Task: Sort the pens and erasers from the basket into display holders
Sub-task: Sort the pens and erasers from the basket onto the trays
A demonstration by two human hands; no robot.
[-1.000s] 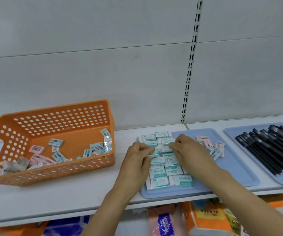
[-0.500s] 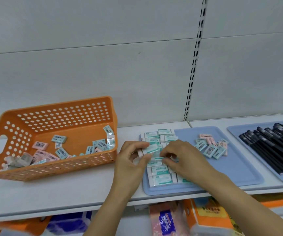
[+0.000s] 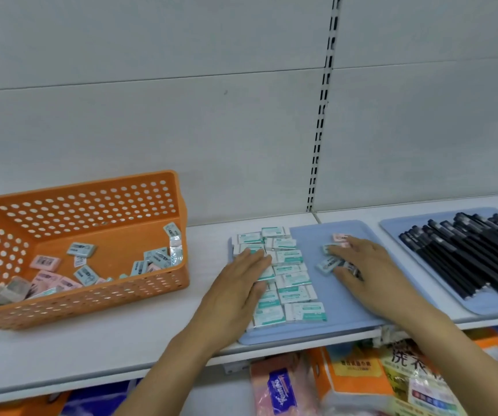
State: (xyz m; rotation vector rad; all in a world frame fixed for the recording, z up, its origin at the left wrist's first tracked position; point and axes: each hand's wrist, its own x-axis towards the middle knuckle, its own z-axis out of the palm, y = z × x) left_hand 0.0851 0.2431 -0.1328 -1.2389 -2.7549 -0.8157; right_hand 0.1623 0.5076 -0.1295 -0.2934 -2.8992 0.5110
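The left hand (image 3: 238, 283) had flattened, fingers straight, on the teal-and-white wrapped erasers (image 3: 286, 274) rowed on the blue plastic tray (image 3: 343, 310); the right hand (image 3: 370, 265) had shifted, fingers extended, onto loose erasers (image 3: 327, 264). More waited in the orange perforated basket (image 3: 97, 298).

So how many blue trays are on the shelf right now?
2. One blue tray lies mid-shelf under the erasers and both hands; the other tray, at right, holds the black pens and is cut off by the frame.
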